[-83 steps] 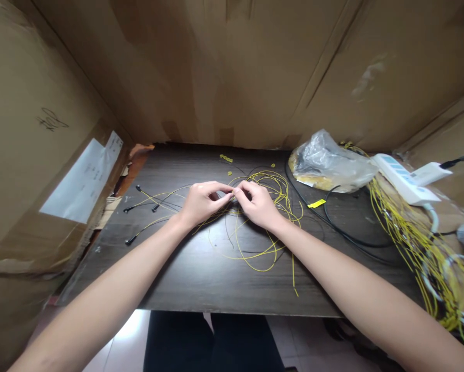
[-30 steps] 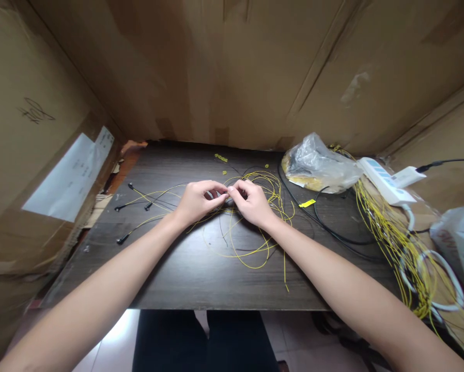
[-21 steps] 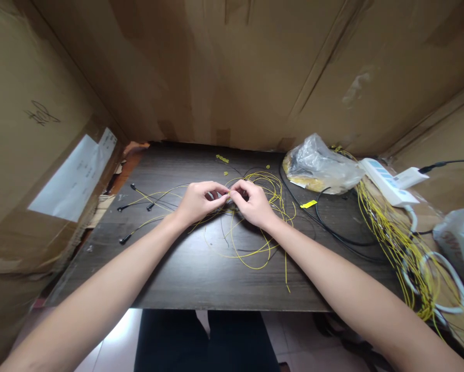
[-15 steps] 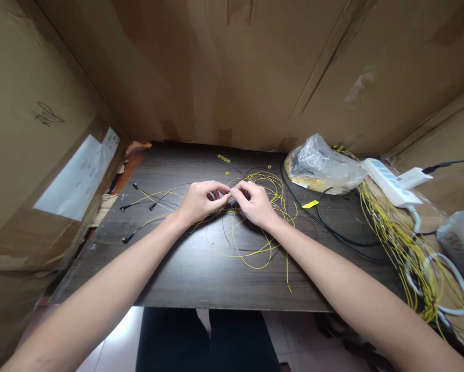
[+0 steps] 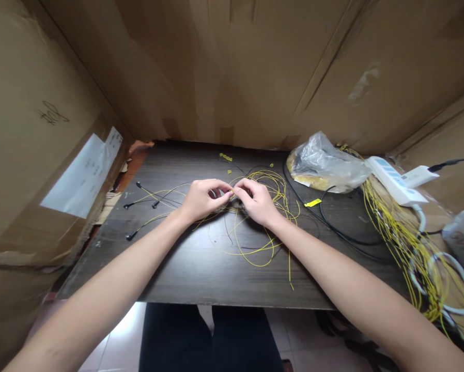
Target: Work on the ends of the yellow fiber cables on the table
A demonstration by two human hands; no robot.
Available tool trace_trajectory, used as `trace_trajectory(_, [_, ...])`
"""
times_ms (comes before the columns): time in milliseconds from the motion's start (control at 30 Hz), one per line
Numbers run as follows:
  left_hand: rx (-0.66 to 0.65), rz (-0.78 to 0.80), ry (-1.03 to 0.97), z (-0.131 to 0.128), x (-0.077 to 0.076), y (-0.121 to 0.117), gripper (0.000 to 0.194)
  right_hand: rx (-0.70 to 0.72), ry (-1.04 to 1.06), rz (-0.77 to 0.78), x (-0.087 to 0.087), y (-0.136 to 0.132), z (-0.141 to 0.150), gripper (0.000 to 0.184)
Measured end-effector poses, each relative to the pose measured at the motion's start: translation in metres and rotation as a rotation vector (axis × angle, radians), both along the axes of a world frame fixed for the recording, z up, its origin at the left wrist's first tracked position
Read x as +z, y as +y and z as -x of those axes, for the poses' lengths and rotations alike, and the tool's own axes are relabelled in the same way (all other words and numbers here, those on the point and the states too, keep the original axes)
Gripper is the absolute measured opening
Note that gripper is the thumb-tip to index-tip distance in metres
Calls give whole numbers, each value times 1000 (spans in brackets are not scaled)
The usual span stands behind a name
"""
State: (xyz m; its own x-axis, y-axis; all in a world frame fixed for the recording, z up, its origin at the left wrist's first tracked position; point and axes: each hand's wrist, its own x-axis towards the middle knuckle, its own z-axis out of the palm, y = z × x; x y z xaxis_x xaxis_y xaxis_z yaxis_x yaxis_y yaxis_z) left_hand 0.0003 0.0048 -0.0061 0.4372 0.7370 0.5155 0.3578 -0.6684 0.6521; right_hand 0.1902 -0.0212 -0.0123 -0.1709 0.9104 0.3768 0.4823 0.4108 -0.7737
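Near the middle of the table my left hand [image 5: 207, 197] and my right hand [image 5: 256, 200] meet fingertip to fingertip, both pinching. A speck of yellow shows between them, seemingly part of a thin yellow wire; its end is hidden by the fingers. Loops of yellow wire [image 5: 273, 254], mixed with thin black ones, lie under and around my right hand. To the left of my left hand, wires end in several black connectors [image 5: 130, 237]. Beyond the hands lie small yellow pieces [image 5: 226, 157], too small to name.
At the back right sits a clear plastic bag [image 5: 325, 164], near a black cable [image 5: 342, 238] with a yellow tag [image 5: 312, 203]. A white power strip [image 5: 397, 181] and a bundle of yellow wires [image 5: 395, 237] line the right side. Cardboard walls [image 5: 201, 77] enclose the dark table [image 5: 170, 279].
The whole view has shifted slightly. Both hands keep their pinch at the same place, and a bit of yellow now shows more clearly between the fingertips.
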Motion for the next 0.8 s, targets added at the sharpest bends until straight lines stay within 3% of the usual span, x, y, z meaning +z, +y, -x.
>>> trace_trajectory(133, [3, 4, 3, 1, -1, 1, 12, 27, 23, -4, -1, 1, 0, 14])
trace_trajectory(367, [-17, -38, 1, 0, 0, 0, 12, -16, -76, -28, 1, 0, 0, 36])
trace_trajectory(567, [-2, -14, 20, 1, 1, 0, 14, 35, 24, 1, 0, 0, 0, 14])
trace_trajectory(800, [-22, -22, 0, 1, -1, 1, 12, -5, -36, -10, 0, 0, 1, 32])
